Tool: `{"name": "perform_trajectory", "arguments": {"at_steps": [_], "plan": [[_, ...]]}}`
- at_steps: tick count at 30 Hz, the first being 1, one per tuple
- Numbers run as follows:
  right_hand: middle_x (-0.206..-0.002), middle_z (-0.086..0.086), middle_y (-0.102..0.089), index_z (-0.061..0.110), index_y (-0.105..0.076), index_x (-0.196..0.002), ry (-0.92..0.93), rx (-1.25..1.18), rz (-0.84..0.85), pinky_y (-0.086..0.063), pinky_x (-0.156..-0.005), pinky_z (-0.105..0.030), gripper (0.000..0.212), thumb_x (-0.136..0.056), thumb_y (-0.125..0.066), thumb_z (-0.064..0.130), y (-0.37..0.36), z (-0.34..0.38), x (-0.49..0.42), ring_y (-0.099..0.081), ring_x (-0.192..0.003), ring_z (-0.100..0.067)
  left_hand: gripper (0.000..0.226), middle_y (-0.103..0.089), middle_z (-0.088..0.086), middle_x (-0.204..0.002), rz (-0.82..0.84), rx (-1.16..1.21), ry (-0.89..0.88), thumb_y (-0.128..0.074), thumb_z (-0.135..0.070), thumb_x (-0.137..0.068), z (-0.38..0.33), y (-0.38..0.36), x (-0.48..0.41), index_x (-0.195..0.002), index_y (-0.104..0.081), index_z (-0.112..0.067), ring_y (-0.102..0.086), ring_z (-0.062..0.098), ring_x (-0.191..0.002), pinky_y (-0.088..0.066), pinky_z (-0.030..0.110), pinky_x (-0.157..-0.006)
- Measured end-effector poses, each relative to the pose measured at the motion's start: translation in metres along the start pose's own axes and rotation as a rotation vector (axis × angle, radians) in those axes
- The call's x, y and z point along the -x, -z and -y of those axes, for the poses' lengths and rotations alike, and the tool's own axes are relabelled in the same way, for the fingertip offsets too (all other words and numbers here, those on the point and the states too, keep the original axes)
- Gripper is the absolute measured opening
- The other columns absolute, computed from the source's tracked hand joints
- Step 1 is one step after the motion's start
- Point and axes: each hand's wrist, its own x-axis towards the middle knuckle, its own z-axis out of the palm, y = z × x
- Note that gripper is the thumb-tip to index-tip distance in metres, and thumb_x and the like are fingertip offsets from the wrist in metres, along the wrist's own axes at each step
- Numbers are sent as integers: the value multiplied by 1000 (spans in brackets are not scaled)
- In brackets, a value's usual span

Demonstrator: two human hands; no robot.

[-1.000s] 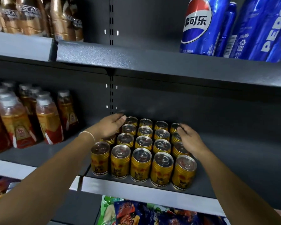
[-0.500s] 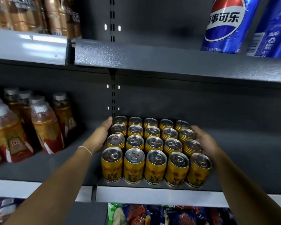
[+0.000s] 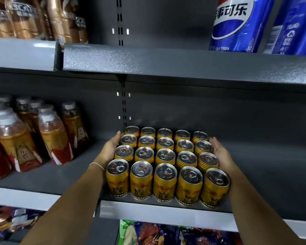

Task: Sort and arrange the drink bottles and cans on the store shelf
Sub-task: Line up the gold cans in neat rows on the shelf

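Left hand (image 3: pixel 111 148) and right hand (image 3: pixel 219 152), fingers straight, are pressing the flanks of the gold metal drink cans (image 3: pixel 164 156); rigid, slick, heavy together, probably best pushed low.

Pepsi cans (image 3: pixel 237 23) and coffee bottles (image 3: pixel 25 16) cut off at top

Both arms reach forward, one on each side of the block of cans (image 3: pixel 165 155). The left hand (image 3: pixel 111 147) lies flat against the left side of the cans, fingers straight and pointing to the back. The right hand (image 3: pixel 219 151) presses the right side the same way, palm turned in. A thin band (image 3: pixel 96 165) sits on the left wrist.
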Motion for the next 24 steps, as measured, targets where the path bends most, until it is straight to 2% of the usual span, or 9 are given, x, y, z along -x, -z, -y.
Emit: {"name": "perform_trajectory", "arguments": {"at_steps": [3, 5, 8, 13, 16, 18, 19, 21, 24], "plan": [[-110, -10, -74, 25, -81, -86, -25, 3, 41, -59, -69, -49, 55, -92, -44, 66, -3, -3, -2, -71, -99, -34, 55, -60, 21, -128, -8, 15, 5, -37, -49, -99, -1, -1, -1, -130, -57, -8, -55, 40, -121, -38, 54, -107], [-109, -9, -74, 25, -81, -85, -27, 11, 21, -59, -68, -47, 55, -91, -46, 67, -5, -2, -4, -72, -98, -32, 55, -61, 21, -128, -14, 32, 11, -36, -48, -100, -2, -4, -1, -131, -56, -7, -55, 40, -121, -40, 53, -106], [-116, -11, -72, 23, -79, -95, -39, 9, 10, -56, -77, -50, 55, -89, -48, 68, -5, -2, -5, -70, -103, -36, 55, -60, 21, -129, -3, 44, 15, -36, -48, -100, -2, -5, 1, -132, -55, -7, -55, 40, -121, -41, 52, -105], [-113, -14, -73, 20, -80, -94, -52, -6, 46, -58, -68, -50, 55, -89, -49, 66, -5, 0, -4, -71, -98, -37, 56, -62, 22, -125, 14, 23, 40, -40, -51, -97, -3, -3, 2, -129, -58, -8, -57, 41, -118, -43, 53, -103], [-105, -14, -74, 22, -81, -83, -76, -28, 32, -58, -66, -51, 55, -89, -49, 66, -5, 2, -5, -72, -94, -37, 50, -71, 14, -111, 15, 8, 21, -40, -50, -97, -6, -1, 1, -118, -63, -11, -69, 31, -100, -57, 41, -80], [-107, -15, -74, 21, -81, -86, -95, -13, 6, -57, -69, -54, 54, -87, -52, 68, -4, 2, -7, -71, -96, -39, 44, -75, 6, -98, -3, -1, -11, -37, -48, -99, -5, 0, -2, -112, -62, -15, -73, 22, -88, -58, 31, -63], [-112, -16, -72, 20, -80, -92, -103, 3, -1, -56, -74, -55, 55, -85, -54, 69, -4, 1, -8, -70, -100, -40, 44, -75, 7, -100, -5, -11, -20, -36, -48, -100, -6, 0, -3, -113, -61, -15, -72, 22, -90, -58, 31, -64], [-119, -17, -70, 18, -78, -101, -120, 23, -6, -54, -81, -58, 59, -81, -59, 70, -3, 0, -10, -67, -106, -41, 49, -70, 13, -115, 7, -18, -21, -35, -47, -100, -7, -3, -4, -124, -59, -12, -67, 29, -104, -55, 37, -77], [-120, -16, -69, 17, -77, -100, -150, 35, -32, -52, -84, -60, 62, -73, -65, 72, -2, 0, -12, -67, -107, -41, 51, -64, 17, -123, 6, 8, -3, -33, -47, -101, -6, -4, -4, -128, -56, -10, -62, 33, -110, -51, 42, -87]]}}
